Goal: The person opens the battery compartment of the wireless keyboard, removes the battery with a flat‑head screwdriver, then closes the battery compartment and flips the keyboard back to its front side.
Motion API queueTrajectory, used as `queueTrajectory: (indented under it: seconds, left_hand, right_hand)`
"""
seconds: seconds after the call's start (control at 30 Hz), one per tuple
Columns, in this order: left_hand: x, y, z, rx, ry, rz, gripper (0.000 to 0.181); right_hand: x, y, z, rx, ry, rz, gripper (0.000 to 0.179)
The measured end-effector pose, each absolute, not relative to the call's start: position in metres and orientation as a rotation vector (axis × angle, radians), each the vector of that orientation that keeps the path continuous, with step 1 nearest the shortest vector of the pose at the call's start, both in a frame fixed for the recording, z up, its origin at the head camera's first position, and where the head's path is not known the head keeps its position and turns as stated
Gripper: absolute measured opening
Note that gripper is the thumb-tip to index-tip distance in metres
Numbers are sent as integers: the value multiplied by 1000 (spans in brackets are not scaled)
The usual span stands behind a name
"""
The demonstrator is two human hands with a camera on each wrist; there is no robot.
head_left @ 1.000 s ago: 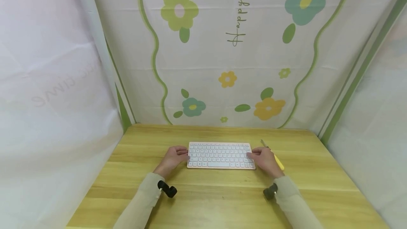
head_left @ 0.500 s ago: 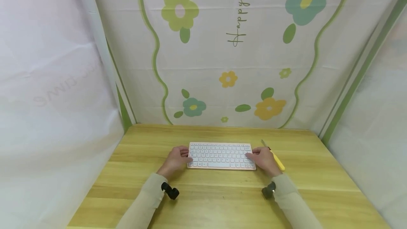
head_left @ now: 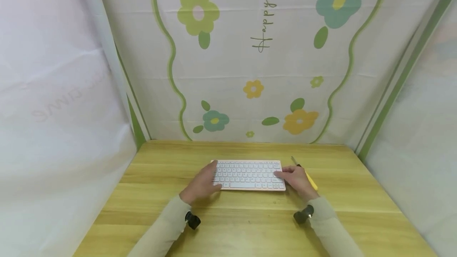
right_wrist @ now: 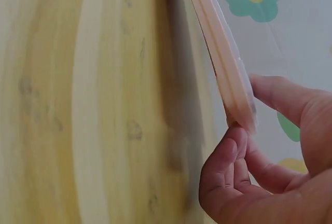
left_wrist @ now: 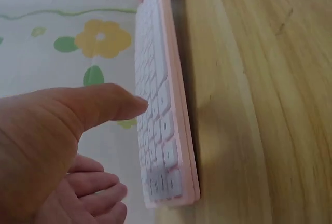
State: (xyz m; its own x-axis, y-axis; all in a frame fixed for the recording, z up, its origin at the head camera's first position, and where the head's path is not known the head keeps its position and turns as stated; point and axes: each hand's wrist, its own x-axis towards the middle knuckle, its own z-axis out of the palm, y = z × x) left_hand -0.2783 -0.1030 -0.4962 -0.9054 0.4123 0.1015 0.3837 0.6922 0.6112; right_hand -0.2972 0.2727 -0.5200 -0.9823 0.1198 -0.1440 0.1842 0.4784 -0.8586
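Note:
A slim white keyboard (head_left: 246, 174) with a pink edge lies lengthwise across the wooden table in the head view. My right hand (head_left: 295, 178) pinches its right end; in the right wrist view the thumb (right_wrist: 280, 94) is on the key side and curled fingers (right_wrist: 223, 156) are at the underside. My left hand (head_left: 202, 183) overlaps the keyboard's left end, covering some keys. In the left wrist view the left thumb (left_wrist: 114, 105) reaches over the keys with its tip right at them, while the loose fingers (left_wrist: 96, 190) lie apart from the keyboard.
A yellow-handled tool (head_left: 312, 181) with a thin metal shaft lies just beyond my right hand, partly hidden by it. Behind the wooden table (head_left: 250, 225) hangs a white flower-printed cloth (head_left: 228, 58), with more cloth on both sides.
My left hand has moved rightward from beside the keyboard's left edge to over its left end. The right hand keeps its hold, and the keyboard stays almost in place.

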Motion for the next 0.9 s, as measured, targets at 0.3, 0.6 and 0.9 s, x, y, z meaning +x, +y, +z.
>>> queueTrajectory:
  seconds: [0.3,0.6,0.9]
  left_hand:
    - [-268,-71,-493,1030,2954,598,103]
    - [-266,-34,-499,1215,3046,320,108]
    - [-269,-18,-508,1233,3097,184,105]
  right_hand:
    - [-287,267,-513,335,2404,-1778,65]
    - [-278,256,-502,302,2177,-2006,63]
    - [-268,247,-499,298,2150,-2040,66]
